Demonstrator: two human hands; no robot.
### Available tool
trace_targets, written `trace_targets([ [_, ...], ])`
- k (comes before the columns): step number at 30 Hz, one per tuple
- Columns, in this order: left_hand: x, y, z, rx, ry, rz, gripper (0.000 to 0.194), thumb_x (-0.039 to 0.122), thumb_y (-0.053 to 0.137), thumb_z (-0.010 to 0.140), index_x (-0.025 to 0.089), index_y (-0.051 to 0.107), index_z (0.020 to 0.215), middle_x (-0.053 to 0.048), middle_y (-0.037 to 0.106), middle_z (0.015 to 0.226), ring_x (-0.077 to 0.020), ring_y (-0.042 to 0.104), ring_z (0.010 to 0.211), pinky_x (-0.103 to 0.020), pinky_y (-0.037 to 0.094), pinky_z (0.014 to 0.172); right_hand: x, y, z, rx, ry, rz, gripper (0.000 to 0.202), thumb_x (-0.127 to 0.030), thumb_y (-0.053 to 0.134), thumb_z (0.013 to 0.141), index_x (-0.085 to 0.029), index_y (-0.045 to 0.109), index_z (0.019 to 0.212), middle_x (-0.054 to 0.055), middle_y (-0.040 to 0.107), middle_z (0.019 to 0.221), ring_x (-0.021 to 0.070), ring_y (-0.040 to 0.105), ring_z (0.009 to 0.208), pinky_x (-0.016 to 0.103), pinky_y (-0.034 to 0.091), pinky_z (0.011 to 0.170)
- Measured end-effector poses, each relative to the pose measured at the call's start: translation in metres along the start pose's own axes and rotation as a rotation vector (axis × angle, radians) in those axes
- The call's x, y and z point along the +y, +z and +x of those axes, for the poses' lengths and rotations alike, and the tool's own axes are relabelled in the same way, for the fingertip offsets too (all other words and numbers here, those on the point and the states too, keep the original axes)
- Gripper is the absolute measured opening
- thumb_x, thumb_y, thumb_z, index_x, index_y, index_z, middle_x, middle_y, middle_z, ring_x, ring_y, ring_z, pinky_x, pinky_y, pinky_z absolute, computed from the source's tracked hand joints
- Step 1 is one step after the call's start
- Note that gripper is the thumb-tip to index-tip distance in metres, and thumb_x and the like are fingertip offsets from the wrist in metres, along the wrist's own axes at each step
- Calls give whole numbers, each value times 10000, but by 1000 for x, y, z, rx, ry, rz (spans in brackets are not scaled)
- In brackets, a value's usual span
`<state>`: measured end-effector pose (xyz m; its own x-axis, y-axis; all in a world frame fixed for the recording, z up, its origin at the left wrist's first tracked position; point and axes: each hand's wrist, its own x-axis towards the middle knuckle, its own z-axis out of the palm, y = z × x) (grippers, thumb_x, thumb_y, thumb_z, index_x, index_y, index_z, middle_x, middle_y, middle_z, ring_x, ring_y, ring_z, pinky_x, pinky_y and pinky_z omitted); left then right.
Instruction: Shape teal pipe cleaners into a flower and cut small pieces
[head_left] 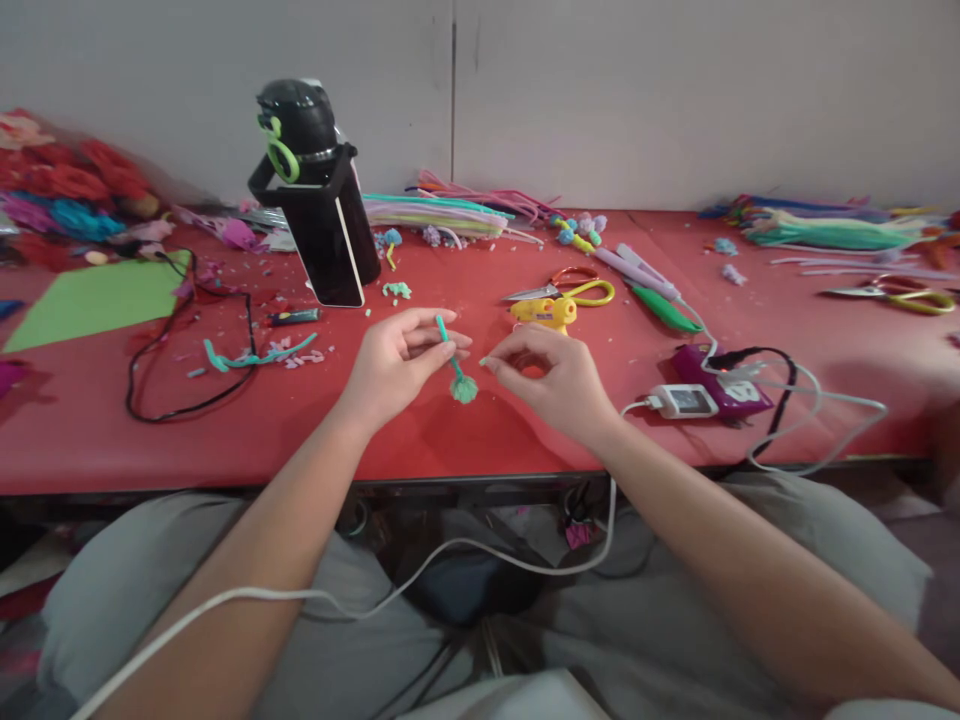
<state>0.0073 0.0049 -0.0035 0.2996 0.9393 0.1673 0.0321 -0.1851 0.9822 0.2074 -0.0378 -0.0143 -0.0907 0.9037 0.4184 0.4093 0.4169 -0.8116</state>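
Over the red tabletop (420, 440), my left hand (394, 365) pinches a teal pipe cleaner (450, 345) between thumb and fingers. Its lower end carries a fluffy green tuft (463, 389), which hangs down toward the table. To the right of the tuft, my right hand (555, 380) has its thumb and forefinger pinched together. Whatever sits at those fingertips is too small to name. Just beyond my right hand lies a yellow glue gun (547, 313), with red-and-yellow-handled scissors (574, 288) behind it.
A black bottle (322, 210) in a carrier stands at the back left. Pipe cleaner bundles (442, 215) lie along the wall. A purple power bank (739, 390) with white cables is at right. A black cable (135, 350) loops at left, near a green sheet (97, 300).
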Motion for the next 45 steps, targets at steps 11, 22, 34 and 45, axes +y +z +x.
trace_targets([
  [11,1,-4,2,-16,39,-51,386,206,739,817,132,635,1181,-128,789,1040,-251,780,882,-435,639,880,3,8,-5,-18,-234,-62,81,-165,618,905,-204,670,858,37,666,857,155,620,765,313,535,710],
  [22,1,-4,1,-39,110,25,439,248,726,830,174,625,1251,-99,782,1040,-248,777,912,-423,644,869,0,15,-9,21,-350,-141,84,-176,611,949,-203,672,899,43,667,877,145,625,759,304,529,711],
  [34,2,-4,1,-21,85,59,413,227,718,835,171,635,1235,-104,785,1039,-248,772,936,-417,645,874,3,18,-10,11,-413,-197,109,-190,583,979,-215,679,933,58,687,907,166,663,824,321,554,761],
  [45,1,-3,1,17,72,32,396,204,717,837,160,629,1221,-94,787,1010,-240,776,909,-424,647,878,6,19,-13,-39,-458,-225,132,-172,519,1005,-214,641,978,81,683,961,195,647,903,356,543,823],
])
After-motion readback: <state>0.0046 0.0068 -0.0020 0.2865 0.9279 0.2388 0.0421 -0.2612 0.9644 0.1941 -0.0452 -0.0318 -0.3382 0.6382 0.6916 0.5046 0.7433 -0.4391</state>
